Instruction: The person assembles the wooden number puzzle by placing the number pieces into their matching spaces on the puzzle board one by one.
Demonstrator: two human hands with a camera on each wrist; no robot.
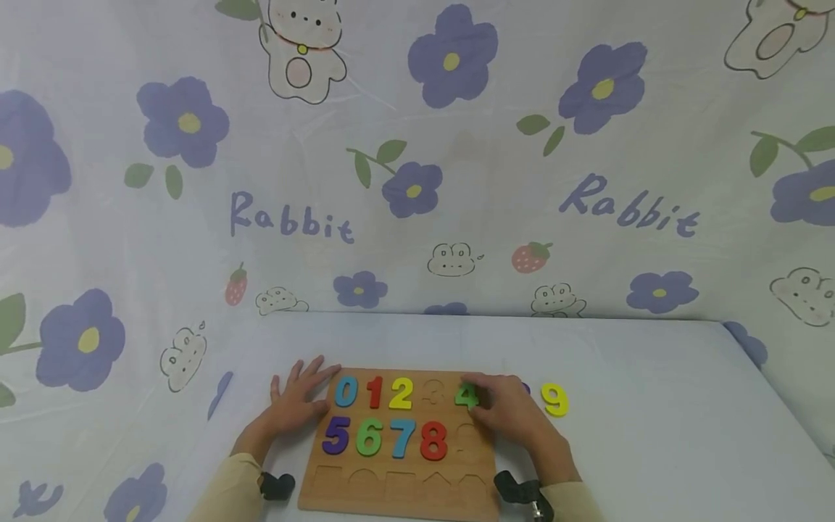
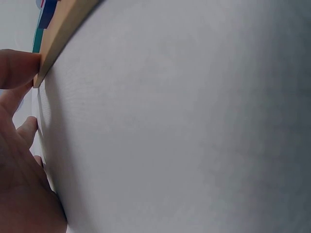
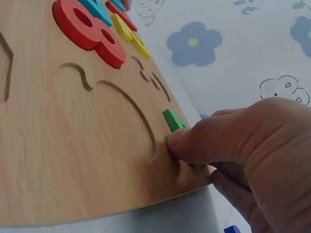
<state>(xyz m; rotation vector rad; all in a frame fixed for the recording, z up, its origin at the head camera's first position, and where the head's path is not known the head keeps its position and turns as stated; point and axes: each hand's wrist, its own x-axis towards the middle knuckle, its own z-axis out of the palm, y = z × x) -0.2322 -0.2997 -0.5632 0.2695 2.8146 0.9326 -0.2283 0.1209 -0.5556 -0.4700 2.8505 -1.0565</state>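
Observation:
A wooden number board lies on the white table. My right hand pinches the green number 4 between thumb and fingers at the board's upper right corner. In the right wrist view the thumb covers much of the 4, so whether it sits fully in its recess cannot be told. At the upper left edge, my left hand has its fingers spread and touches the board's side. Numbers 0, 1, 2, 5, 6, 7 and 8 sit in the board; the 3 recess and 9 recess are bare.
A yellow number 9 lies on the table right of the board. Beside it a purple-blue piece shows mostly hidden behind my right hand. A row of cut-off shapes runs along the board's near edge. Behind the table hangs a flowered cloth.

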